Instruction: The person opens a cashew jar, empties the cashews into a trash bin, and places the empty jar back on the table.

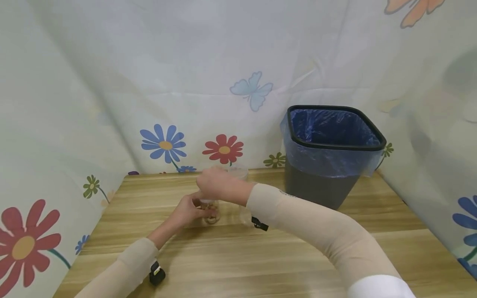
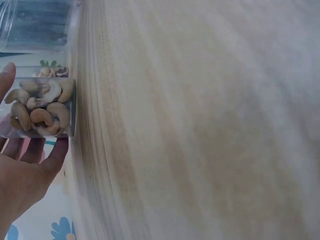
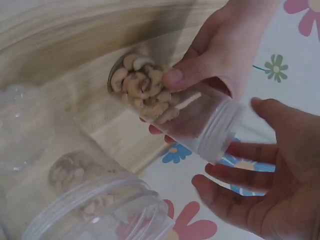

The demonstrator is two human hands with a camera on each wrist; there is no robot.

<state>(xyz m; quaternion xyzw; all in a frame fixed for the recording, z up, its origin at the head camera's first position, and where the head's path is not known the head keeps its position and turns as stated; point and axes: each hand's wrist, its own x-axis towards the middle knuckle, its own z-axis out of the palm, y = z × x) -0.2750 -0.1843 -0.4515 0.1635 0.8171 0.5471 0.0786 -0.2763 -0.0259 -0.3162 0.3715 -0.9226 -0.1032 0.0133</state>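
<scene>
right sleeve point(image 1: 316, 225) lies nearest; right grip point(image 3: 291, 175) spread wide at mouth of cashew jar point(image 3: 186, 112), axis upright; left grip point(image 1: 188, 211) holds jar body.

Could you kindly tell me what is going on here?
A person's left hand grips a small clear jar with cashews in its lower part, upright on the wooden table. The right hand is loosely spread at the jar's mouth; contact is hard to tell. A larger clear jar stands beside it, and a blue-lined bin stands farther right.
</scene>
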